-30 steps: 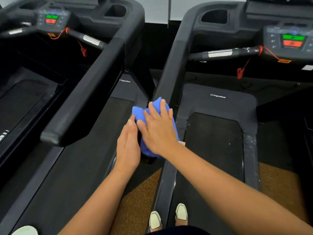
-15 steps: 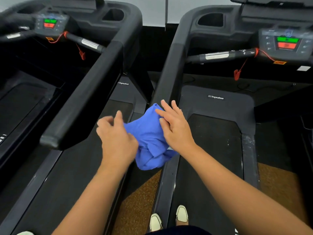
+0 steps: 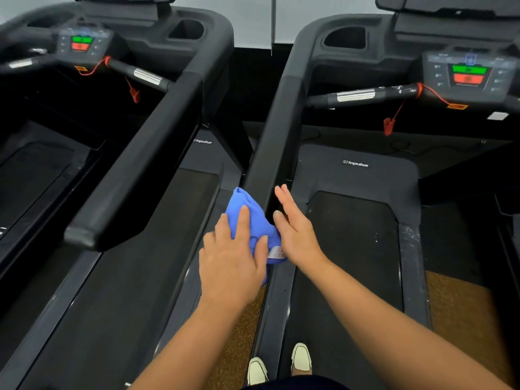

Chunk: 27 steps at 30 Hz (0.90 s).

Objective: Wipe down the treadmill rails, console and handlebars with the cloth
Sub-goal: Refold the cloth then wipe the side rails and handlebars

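My left hand (image 3: 235,257) presses blue cloth (image 3: 249,220) against end of right treadmill's handlebar (image 3: 277,142); right hand (image 3: 295,232) flat, fingers together, alongside. Risk, I judge: bunched cloth slipping off, dropping between machines.

Blue cloth (image 3: 247,212) with white tag; black handlebar (image 3: 277,130); green and red console buttons (image 3: 468,74); red safety cord (image 3: 394,119); speckled brown floor (image 3: 461,305); cream shoes (image 3: 301,358).
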Available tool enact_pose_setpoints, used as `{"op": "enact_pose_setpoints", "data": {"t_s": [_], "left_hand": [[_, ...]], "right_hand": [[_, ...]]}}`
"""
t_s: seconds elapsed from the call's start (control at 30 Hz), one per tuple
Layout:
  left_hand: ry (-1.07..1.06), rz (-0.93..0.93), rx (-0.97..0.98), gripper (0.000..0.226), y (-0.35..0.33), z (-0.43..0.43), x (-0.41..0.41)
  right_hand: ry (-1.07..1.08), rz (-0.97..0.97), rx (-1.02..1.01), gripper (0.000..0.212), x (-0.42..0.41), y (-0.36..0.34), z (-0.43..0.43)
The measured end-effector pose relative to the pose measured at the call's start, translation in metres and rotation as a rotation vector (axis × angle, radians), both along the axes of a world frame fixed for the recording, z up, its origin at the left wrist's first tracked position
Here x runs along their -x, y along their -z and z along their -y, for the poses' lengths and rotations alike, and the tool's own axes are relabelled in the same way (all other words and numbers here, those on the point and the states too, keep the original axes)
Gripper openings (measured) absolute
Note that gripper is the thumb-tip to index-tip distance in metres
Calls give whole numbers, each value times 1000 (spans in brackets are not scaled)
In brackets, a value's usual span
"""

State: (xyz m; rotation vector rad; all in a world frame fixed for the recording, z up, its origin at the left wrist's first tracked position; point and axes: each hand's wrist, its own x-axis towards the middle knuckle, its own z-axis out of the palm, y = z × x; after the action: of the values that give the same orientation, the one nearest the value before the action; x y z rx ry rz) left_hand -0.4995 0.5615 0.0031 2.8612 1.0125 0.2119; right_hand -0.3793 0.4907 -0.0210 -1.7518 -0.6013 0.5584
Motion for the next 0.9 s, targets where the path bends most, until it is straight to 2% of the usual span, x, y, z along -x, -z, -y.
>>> {"op": "enact_pose_setpoints", "data": {"t_s": [0.2,0.33,0.47,0.63,0.8,0.83,0.9], "left_hand": [[16,-72,117,69,-15,-25,-38],[-20,15,228,70,-12,-25,-20],[-84,143,437,74,-3,-6,24],[-42,90,520,74,-8,-28,0],[-27,100,857,60,-16,-68,-37],[-41,112,856,62,-15,-66,-40],[-58,118,703,65,-12,-52,-36]], "right_hand": [[-68,129,99,51,-20,-8,-10],[-67,99,85,53,-26,-7,-13],[-106,69,66,55,-29,-2,-14],[-88,-84,24,65,-34,3,-16],[-90,-113,69,71,-39,2,-18],[-87,-118,61,72,-40,3,-18],[-78,-126,49,71,-40,3,-18]]}}
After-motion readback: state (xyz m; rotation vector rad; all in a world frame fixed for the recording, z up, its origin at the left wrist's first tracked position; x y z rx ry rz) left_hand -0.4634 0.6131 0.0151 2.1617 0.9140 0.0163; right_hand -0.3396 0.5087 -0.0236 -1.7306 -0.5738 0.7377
